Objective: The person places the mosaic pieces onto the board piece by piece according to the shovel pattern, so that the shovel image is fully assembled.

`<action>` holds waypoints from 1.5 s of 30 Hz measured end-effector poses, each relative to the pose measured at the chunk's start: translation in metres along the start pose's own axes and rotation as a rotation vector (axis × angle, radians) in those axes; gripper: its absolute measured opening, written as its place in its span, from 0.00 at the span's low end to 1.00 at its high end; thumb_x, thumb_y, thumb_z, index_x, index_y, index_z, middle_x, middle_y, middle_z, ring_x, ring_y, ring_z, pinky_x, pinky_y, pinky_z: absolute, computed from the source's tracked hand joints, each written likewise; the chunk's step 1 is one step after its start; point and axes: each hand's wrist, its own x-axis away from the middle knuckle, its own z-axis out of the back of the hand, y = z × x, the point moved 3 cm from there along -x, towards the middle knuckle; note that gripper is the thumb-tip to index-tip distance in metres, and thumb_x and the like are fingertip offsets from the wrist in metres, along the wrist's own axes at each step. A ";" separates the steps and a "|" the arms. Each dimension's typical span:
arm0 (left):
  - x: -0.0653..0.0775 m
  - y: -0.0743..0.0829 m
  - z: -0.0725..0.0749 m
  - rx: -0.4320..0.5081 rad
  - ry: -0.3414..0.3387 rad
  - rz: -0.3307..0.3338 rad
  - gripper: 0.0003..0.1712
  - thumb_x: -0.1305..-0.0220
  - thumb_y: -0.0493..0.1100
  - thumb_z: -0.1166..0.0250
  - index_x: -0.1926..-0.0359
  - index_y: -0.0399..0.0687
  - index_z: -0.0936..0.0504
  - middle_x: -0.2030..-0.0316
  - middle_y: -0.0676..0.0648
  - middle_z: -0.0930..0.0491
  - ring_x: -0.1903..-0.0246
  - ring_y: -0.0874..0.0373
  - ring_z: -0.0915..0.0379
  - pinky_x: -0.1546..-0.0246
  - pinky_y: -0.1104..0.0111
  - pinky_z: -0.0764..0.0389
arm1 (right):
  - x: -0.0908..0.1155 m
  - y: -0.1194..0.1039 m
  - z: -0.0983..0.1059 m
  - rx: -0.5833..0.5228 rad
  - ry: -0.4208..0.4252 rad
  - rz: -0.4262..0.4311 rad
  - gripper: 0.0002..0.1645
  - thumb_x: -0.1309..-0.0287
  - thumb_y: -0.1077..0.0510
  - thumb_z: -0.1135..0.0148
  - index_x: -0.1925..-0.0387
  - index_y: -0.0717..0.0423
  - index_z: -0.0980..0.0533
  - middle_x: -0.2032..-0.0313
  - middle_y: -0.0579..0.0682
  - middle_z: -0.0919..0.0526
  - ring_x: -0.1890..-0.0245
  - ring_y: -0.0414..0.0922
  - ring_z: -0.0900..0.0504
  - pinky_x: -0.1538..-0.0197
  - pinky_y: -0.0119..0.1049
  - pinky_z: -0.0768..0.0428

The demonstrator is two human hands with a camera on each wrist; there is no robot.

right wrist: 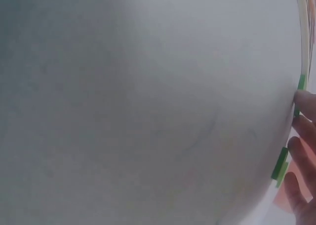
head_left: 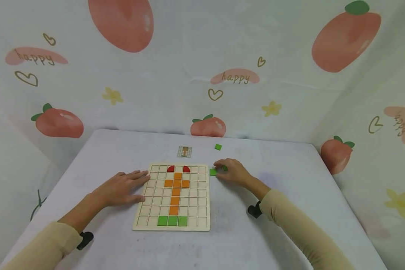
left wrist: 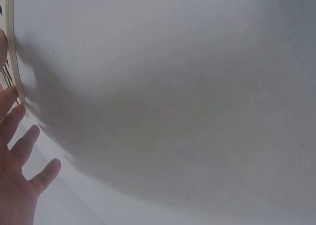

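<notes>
A pale gridded board [head_left: 155, 206] lies on the table. On it are two red quarter-round tiles [head_left: 170, 169], a cross of several orange square tiles [head_left: 176, 192] and a row of three green square tiles [head_left: 172, 221]. My left hand [head_left: 126, 188] rests at the board's left edge with its fingers spread, also visible in the left wrist view. Just off the board's right edge, my right hand [head_left: 233, 172] pinches a green square tile [head_left: 213, 172] between thumb and index finger. Another green tile [head_left: 224, 168] is partly hidden beneath that hand's fingers.
Behind the board lies a small patterned card [head_left: 185, 152] with a grid and a brown figure. One more green tile [head_left: 218, 147] sits farther back, to the card's right. A white fruit-print curtain [head_left: 175, 93] hangs behind the table.
</notes>
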 end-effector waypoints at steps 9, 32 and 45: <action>-0.001 0.001 0.003 -0.002 -0.008 0.002 0.43 0.37 0.68 0.39 0.31 0.44 0.27 0.33 0.40 0.29 0.35 0.40 0.32 0.47 0.43 0.27 | 0.001 -0.002 0.000 -0.010 0.022 0.003 0.23 0.45 0.60 0.26 0.47 0.59 0.19 0.53 0.49 0.13 0.52 0.46 0.18 0.43 0.47 0.23; -0.001 -0.001 -0.001 -0.010 -0.010 0.001 0.44 0.38 0.69 0.39 0.32 0.45 0.27 0.33 0.40 0.29 0.35 0.40 0.32 0.47 0.44 0.26 | -0.013 -0.017 -0.002 -0.055 0.057 0.087 0.20 0.43 0.62 0.29 0.47 0.58 0.19 0.54 0.49 0.13 0.54 0.45 0.16 0.44 0.48 0.24; -0.001 -0.002 -0.003 -0.015 -0.009 0.003 0.44 0.38 0.70 0.40 0.31 0.45 0.27 0.33 0.41 0.29 0.35 0.40 0.32 0.47 0.44 0.26 | -0.025 -0.042 -0.017 -0.081 0.016 0.109 0.20 0.42 0.60 0.29 0.47 0.58 0.19 0.55 0.47 0.12 0.54 0.43 0.17 0.44 0.45 0.23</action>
